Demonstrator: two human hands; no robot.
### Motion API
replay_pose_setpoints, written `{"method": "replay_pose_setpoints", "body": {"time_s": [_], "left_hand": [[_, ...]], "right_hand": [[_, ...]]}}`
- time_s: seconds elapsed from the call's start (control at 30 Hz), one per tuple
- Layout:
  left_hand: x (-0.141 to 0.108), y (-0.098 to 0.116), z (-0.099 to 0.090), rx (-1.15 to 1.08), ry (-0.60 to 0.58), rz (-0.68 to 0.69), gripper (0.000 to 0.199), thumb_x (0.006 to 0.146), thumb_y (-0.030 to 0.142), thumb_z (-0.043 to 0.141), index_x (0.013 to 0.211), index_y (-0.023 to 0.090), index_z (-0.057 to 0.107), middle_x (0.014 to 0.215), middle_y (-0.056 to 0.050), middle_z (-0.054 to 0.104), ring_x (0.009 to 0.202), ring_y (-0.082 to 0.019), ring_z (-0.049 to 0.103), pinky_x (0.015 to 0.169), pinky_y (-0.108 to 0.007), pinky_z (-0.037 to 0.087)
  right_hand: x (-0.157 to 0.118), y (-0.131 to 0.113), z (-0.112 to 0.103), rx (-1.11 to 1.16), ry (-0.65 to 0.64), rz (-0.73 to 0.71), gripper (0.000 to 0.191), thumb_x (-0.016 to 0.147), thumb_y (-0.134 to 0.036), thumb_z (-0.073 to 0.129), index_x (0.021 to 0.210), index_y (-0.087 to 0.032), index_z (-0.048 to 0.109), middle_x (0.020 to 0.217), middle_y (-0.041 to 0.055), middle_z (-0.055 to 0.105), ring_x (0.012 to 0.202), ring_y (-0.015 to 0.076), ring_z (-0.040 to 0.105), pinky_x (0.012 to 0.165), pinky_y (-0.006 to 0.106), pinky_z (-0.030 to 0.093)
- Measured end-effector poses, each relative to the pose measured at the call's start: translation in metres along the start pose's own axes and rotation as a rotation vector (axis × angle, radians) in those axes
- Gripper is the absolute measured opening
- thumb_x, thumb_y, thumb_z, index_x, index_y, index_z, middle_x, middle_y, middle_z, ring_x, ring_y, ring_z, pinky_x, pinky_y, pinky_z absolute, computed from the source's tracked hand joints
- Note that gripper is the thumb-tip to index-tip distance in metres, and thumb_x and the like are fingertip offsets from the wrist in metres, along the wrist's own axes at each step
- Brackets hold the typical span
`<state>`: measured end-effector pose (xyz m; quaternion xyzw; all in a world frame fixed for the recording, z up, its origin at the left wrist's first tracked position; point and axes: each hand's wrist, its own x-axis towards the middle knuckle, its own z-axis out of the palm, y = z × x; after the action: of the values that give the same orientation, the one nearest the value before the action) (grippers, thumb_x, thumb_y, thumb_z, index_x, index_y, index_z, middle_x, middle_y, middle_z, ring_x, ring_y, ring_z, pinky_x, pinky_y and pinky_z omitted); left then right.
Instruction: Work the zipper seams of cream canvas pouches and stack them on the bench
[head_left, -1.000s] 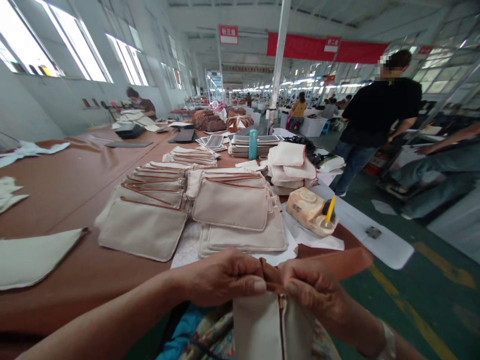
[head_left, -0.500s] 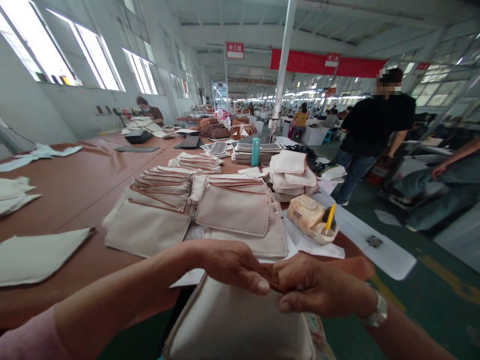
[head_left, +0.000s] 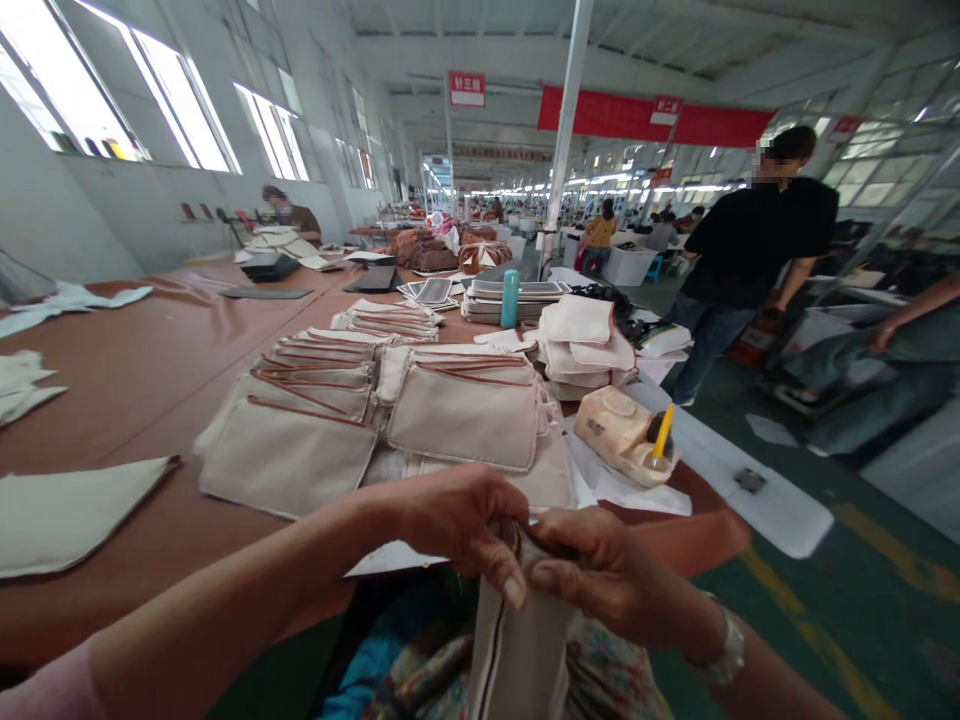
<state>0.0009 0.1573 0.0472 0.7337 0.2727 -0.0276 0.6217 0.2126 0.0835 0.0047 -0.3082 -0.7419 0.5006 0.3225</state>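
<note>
Both hands grip the top end of a beige fabric panel (head_left: 536, 635) with dark edging, held on edge above my lap. My left hand (head_left: 469, 520) pinches its left side near the top, thumb pressed down along the edge. Close beside it, my right hand (head_left: 607, 570) has its fingers curled round the other side, thumb on the near face. The panel's lower part runs out of view over patterned cloth (head_left: 622, 670). Just beyond the hands, a stack of beige pouch-like pieces with brown trim (head_left: 465, 415) lies on the table.
A second beige stack (head_left: 292, 450) fills the table's left middle. At the right are a cut-open plastic container (head_left: 619, 430) with a yellow-handled tool (head_left: 662, 432) and a white board (head_left: 750, 500). A turquoise bottle (head_left: 510, 298) stands farther back. A person in black (head_left: 757, 240) stands right.
The panel has turned from lying broad and flat over my lap to standing on edge. My hands have come closer together, and the patterned cloth beneath now shows.
</note>
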Motion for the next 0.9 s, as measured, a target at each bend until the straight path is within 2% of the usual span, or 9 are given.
{"method": "replay_pose_setpoints", "body": {"time_s": [0.07,0.13,0.33,0.43,0.53,0.63,0.8,0.9], "left_hand": [[-0.005,-0.004,-0.005,-0.003,0.052,-0.011,0.056,0.049,0.056,0.091,0.077,0.015,0.065,0.064,0.006,0.052,0.059,-0.01,0.041,0.05,-0.02,0.03],[-0.011,-0.006,-0.005,-0.054,0.084,0.022,0.056,0.051,0.054,0.091,0.08,0.015,0.064,0.066,0.006,0.051,0.061,-0.01,0.041,0.051,-0.019,0.03],[-0.015,0.0,0.016,-0.285,0.094,0.159,0.041,0.067,0.043,0.086,0.086,0.015,0.064,0.076,0.004,0.055,0.068,-0.011,0.044,0.059,-0.019,0.034],[-0.012,-0.001,0.022,-0.287,0.121,0.197,0.033,0.073,0.04,0.081,0.083,0.013,0.065,0.079,0.002,0.054,0.07,-0.011,0.043,0.063,-0.02,0.035],[-0.009,-0.005,0.023,-0.265,0.143,0.165,0.027,0.076,0.036,0.076,0.082,0.012,0.066,0.077,0.002,0.055,0.07,-0.011,0.044,0.064,-0.021,0.035],[-0.007,-0.009,0.025,-0.23,0.19,0.083,0.018,0.076,0.03,0.072,0.079,0.013,0.067,0.071,0.003,0.056,0.065,-0.01,0.043,0.059,-0.02,0.033],[-0.007,-0.005,0.031,-0.192,0.22,0.035,0.018,0.073,0.029,0.072,0.079,0.014,0.064,0.066,0.006,0.048,0.061,-0.009,0.037,0.053,-0.02,0.027],[-0.008,-0.002,0.034,-0.198,0.235,0.048,0.023,0.075,0.033,0.073,0.076,0.013,0.062,0.065,0.006,0.045,0.061,-0.009,0.035,0.053,-0.021,0.025]], "right_hand": [[-0.001,0.002,-0.002,-0.025,0.05,-0.037,0.032,0.094,-0.039,0.06,0.073,-0.017,0.051,0.072,-0.0028,0.043,0.066,0.0123,0.038,0.06,0.025,0.031],[-0.003,0.002,-0.007,-0.009,0.047,-0.063,0.034,0.094,-0.037,0.061,0.07,-0.019,0.045,0.072,-0.0027,0.042,0.067,0.0125,0.038,0.061,0.026,0.031],[0.004,-0.014,-0.009,0.066,-0.006,-0.12,0.034,0.092,-0.033,0.062,0.069,-0.02,0.039,0.074,-0.0025,0.039,0.07,0.0136,0.037,0.065,0.026,0.032],[0.002,-0.012,-0.006,0.112,0.01,-0.104,0.031,0.091,-0.033,0.062,0.071,-0.02,0.042,0.076,-0.0022,0.041,0.071,0.0137,0.039,0.066,0.025,0.034],[-0.004,-0.005,-0.004,0.123,0.016,-0.028,0.028,0.093,-0.035,0.059,0.074,-0.019,0.047,0.077,-0.0012,0.043,0.073,0.0146,0.041,0.066,0.026,0.035],[-0.01,0.0,-0.001,0.037,0.043,0.022,0.026,0.097,-0.037,0.053,0.078,-0.018,0.053,0.077,-0.0001,0.048,0.072,0.0155,0.046,0.066,0.027,0.037],[-0.015,0.0,0.007,-0.121,0.133,-0.06,0.014,0.098,-0.028,0.048,0.092,-0.018,0.057,0.093,0.0056,0.061,0.084,0.0188,0.057,0.076,0.029,0.044],[-0.018,0.003,0.012,-0.184,0.224,-0.074,0.005,0.095,-0.024,0.053,0.098,-0.02,0.054,0.086,0.002,0.058,0.074,0.0161,0.054,0.066,0.027,0.043]]}}
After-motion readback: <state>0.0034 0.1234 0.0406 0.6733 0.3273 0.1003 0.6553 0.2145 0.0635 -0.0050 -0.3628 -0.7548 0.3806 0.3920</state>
